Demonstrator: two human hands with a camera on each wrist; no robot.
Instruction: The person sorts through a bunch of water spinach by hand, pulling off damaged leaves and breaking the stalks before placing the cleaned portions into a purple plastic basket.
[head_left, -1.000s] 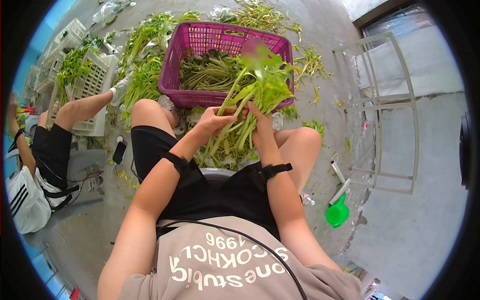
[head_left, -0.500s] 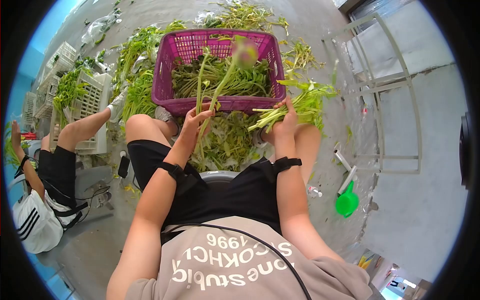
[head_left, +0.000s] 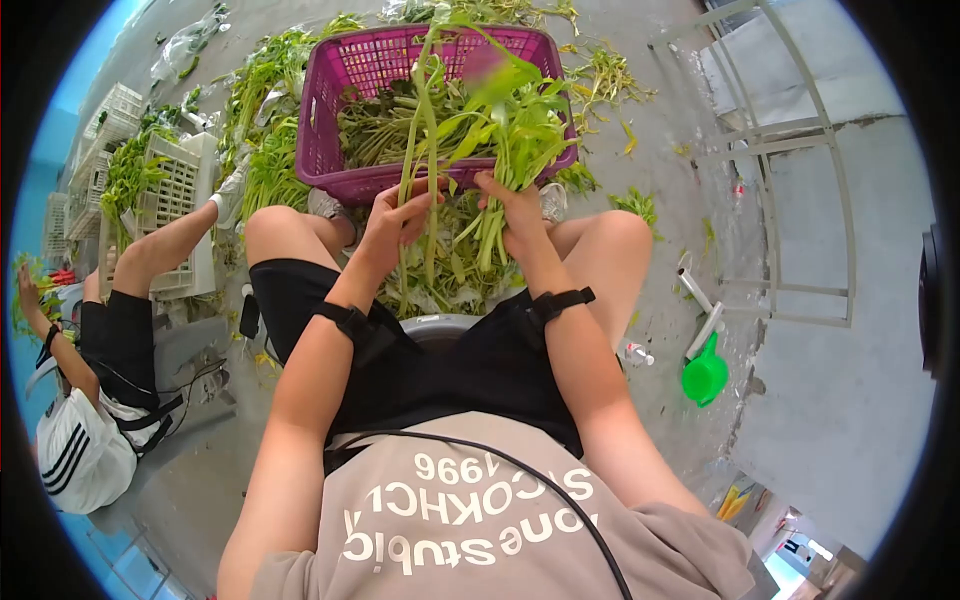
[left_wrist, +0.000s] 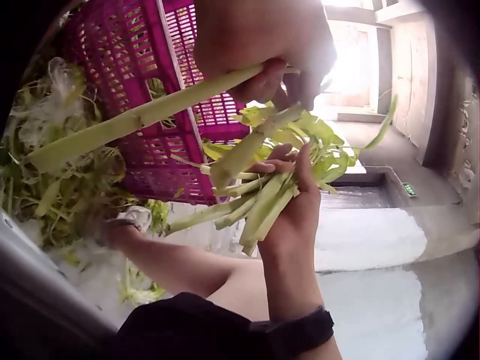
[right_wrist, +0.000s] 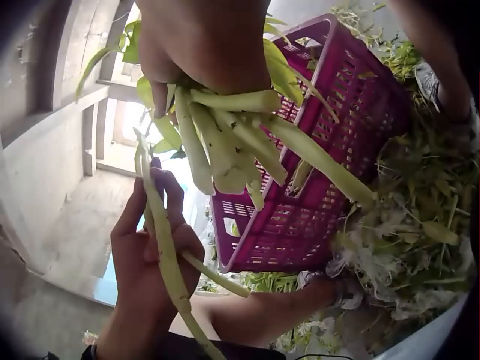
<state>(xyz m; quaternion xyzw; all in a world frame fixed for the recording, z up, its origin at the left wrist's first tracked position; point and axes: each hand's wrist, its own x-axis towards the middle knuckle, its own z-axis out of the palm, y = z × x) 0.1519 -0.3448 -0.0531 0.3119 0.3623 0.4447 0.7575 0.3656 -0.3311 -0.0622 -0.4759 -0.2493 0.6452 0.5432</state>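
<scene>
Together, both hands [head_left: 455, 215] grip green stalks [head_left: 480, 130]

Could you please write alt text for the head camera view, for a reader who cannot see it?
A seated person's right hand grips a bunch of green stalks and the left hand grips a single long stalk, in front of a pink basket of greens.

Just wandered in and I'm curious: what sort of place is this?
Probably a vegetable sorting yard: leafy stalks fill a pink crate, trimmings litter the concrete floor, and white crates hold more greens.
</scene>
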